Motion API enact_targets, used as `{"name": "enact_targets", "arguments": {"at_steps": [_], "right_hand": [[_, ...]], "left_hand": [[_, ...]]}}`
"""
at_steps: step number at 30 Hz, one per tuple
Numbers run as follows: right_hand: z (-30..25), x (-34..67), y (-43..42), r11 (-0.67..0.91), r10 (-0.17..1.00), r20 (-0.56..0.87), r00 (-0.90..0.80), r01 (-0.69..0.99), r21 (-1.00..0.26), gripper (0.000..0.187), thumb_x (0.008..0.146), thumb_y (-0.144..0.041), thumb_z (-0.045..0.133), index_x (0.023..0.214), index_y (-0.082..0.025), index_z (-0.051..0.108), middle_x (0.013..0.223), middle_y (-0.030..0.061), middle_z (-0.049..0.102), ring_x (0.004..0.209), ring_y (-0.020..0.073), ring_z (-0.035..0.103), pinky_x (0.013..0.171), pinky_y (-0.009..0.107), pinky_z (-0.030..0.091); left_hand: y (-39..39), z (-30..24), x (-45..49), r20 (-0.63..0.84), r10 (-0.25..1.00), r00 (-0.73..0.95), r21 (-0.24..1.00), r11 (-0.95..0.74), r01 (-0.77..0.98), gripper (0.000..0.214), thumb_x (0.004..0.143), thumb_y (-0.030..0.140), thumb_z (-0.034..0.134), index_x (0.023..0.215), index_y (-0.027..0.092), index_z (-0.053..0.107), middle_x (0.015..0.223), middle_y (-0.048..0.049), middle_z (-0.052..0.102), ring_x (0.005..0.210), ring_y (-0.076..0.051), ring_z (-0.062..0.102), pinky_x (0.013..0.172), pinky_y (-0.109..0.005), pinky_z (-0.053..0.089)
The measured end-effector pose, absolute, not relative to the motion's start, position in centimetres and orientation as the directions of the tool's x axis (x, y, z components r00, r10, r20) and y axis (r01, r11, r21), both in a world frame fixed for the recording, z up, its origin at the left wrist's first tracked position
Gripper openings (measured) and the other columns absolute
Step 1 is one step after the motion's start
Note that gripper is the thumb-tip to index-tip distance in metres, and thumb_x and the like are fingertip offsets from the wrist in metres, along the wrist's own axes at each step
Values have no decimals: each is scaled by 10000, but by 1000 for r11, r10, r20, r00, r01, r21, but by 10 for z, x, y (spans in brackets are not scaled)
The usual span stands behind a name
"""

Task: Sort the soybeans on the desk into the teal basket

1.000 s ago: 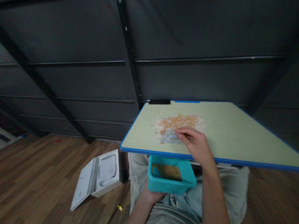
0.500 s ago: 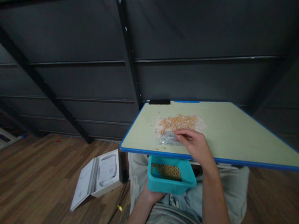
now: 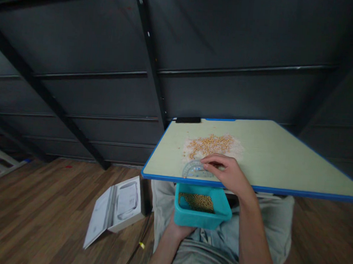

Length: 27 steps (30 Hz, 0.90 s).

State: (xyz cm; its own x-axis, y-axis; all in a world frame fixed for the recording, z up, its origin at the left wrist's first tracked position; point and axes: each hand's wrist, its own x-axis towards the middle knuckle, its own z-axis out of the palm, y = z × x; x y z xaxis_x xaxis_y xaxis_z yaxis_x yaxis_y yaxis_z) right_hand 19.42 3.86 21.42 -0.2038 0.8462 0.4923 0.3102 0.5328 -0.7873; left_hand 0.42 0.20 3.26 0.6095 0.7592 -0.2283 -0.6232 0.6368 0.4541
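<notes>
My right hand (image 3: 224,171) pinches the upper right part of a clear plastic protractor (image 3: 196,170), which lies low over the tabletop close to its front edge. Just beyond it, yellow soybeans (image 3: 213,143) are scattered over a patch of white grains (image 3: 237,148). Below the table edge, my left hand (image 3: 180,230) supports a turquoise plastic container (image 3: 199,220) from underneath; most of its fingers are hidden by the container. Inside the container are many beans (image 3: 202,203), heaped towards the left and middle.
The pale tabletop (image 3: 282,158) has a blue edge. A black flat object (image 3: 188,120) sits at its back left. On the wooden floor to the left stands an opened white box (image 3: 127,202), with a black cable (image 3: 140,241) beside it. A dark panelled wall (image 3: 230,39) rises behind.
My right hand has drawn the protractor slightly left and towards the front table edge, and the protractor now lies flatter. The left hand and the container have stayed put.
</notes>
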Motion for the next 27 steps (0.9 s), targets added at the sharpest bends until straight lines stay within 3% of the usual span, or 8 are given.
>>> {"name": "enact_targets", "arguments": {"at_steps": [10, 27], "right_hand": [[208, 197, 42, 487, 862, 507, -10, 298, -821, 124, 915, -271, 700, 960, -255, 815, 1022, 60, 806, 962, 243, 734, 820, 380, 573], [209, 194, 42, 494, 867, 493, -80, 279, -824, 108, 910, -245, 705, 944, -251, 807, 1010, 52, 797, 939, 222, 727, 826, 364, 565]], "left_hand": [[0, 33, 2, -243, 758, 605, 430, 644, -633, 351, 945, 406, 493, 1067, 247, 781, 1274, -76, 782, 1470, -306, 501, 1276, -545, 278], [1, 25, 3, -256, 756, 603, 345, 654, -673, 388, 961, 418, 527, 1236, 208, 703, 1222, -88, 801, 1429, -283, 551, 1250, -571, 358]]}}
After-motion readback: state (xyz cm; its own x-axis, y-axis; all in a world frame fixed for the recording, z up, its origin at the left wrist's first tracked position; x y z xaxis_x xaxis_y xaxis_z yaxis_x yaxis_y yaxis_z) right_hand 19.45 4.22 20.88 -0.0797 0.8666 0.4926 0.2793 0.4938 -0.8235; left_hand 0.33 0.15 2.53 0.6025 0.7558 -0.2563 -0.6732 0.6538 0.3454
